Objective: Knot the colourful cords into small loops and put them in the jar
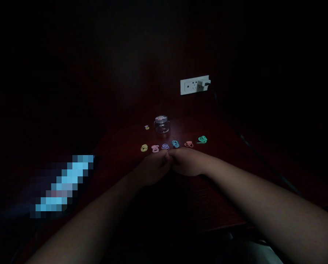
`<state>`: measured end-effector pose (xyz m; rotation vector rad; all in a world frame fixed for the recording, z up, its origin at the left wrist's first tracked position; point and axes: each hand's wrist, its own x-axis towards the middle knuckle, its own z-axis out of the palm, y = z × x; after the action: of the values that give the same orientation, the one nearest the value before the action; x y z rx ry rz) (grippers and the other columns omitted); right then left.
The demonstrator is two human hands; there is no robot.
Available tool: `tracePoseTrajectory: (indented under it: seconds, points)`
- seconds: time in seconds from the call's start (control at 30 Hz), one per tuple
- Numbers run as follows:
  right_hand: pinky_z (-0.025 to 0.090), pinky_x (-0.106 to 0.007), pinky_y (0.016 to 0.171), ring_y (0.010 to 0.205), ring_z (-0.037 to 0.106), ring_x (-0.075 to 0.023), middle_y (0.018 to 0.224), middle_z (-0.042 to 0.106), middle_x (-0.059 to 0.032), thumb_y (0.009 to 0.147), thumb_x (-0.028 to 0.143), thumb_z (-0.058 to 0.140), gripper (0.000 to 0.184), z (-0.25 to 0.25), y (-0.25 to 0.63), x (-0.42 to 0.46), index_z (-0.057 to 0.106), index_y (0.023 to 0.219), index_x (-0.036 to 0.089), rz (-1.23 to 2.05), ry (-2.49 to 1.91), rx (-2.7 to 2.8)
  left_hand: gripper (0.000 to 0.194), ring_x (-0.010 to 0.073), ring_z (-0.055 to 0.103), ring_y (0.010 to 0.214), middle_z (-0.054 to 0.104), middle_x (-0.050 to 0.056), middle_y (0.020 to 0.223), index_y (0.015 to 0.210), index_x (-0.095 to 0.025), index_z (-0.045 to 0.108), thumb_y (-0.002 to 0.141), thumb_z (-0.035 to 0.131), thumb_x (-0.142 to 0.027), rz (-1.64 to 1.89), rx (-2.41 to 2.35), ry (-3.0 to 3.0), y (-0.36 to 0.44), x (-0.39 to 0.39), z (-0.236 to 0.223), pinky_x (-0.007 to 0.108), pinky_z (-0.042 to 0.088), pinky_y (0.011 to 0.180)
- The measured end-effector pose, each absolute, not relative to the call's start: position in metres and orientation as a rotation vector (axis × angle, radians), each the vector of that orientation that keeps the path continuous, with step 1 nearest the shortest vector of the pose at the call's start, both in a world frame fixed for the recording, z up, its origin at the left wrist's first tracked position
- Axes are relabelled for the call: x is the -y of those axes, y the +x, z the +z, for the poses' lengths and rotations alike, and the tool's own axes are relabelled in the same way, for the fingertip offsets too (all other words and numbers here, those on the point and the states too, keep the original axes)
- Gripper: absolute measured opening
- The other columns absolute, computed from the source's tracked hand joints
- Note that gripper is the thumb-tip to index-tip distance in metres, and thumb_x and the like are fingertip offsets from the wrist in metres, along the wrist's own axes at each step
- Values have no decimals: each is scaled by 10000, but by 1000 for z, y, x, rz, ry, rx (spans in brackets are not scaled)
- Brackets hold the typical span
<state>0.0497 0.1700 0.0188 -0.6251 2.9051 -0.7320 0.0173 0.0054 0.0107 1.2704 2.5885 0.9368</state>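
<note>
My left hand (155, 168) and my right hand (187, 161) meet over the dark red table, knuckles up and fingers curled in. Their fingertips press together; anything between them is hidden. Just beyond lies a row of small piles of elastic hair ties: yellow (144, 148), pink (155, 149), purple (165, 146), blue (175, 143), coral (189, 144) and green (202, 139). The purple and blue piles are closest to my hands. Behind the row stands a clear lidded jar (162, 125), with a couple of small loose bands (146, 127) to its left.
A lit screen (67, 183), blurred into blocks, is at the left. On the back wall a white socket panel (190, 86) holds a plug (204, 83). A dark cable (246, 141) runs down the right side. The surroundings are very dark.
</note>
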Motion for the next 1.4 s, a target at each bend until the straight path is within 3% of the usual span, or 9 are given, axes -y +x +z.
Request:
tracePoseTrajectory:
  seconds: [0.93, 1.4]
  points:
    - [407, -233, 661, 802, 607, -164, 906, 668, -50, 739, 168, 492, 213, 13, 50, -171, 603, 919, 194, -613, -717, -2996, 218, 128, 512, 672, 583, 3, 789, 789, -183, 489, 865, 378, -355, 935, -2579, 1270, 17, -5, 11, 249, 386, 600]
    - [434, -309, 670, 824, 604, -234, 935, 649, -133, 736, 273, 492, 309, 27, 62, -165, 590, 983, 115, -358, -674, -2974, 124, 155, 547, 751, 611, 24, 878, 866, -189, 528, 820, 433, -255, 794, -2560, 1311, 22, -9, 17, 282, 417, 671]
